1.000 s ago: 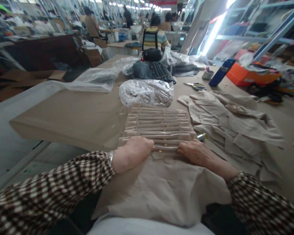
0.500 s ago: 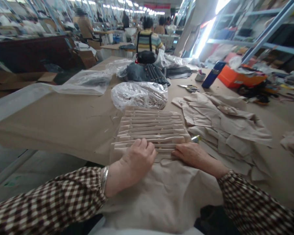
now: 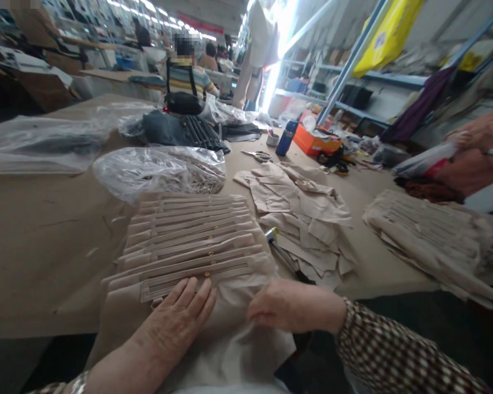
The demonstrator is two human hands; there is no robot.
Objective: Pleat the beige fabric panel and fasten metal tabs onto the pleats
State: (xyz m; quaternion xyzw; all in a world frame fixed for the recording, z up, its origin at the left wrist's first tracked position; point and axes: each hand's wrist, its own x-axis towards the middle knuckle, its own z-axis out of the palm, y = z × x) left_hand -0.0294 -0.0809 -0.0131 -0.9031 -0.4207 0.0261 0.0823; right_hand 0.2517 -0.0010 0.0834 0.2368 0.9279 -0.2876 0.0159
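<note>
Overlapping beige fabric pieces point(image 3: 193, 241), each with a zipper strip and a small gold-coloured pull, lie in a fanned stack on the table in front of me. My left hand point(image 3: 184, 312) rests flat on the nearest piece, fingers stretched out just below its zipper. At that piece's right side, my right hand point(image 3: 290, 305) has its fingers bent and pressed together on the beige cloth point(image 3: 230, 350). The cloth hangs in folds over the table's near edge toward my lap. My right fingertips are partly hidden.
A clear plastic bag point(image 3: 160, 169) lies behind the stack. Right of it are loose beige pieces point(image 3: 299, 191), scissors point(image 3: 259, 156), a blue bottle point(image 3: 286, 138) and an orange box point(image 3: 316, 139). Another beige pile point(image 3: 431, 230) lies far right, near a person's arm point(image 3: 476, 148).
The view has swung right, bringing the far-right pile and person into sight. My left hand has flattened below the nearest zipper; my right hand has come off the zipper strips, nearer to me.
</note>
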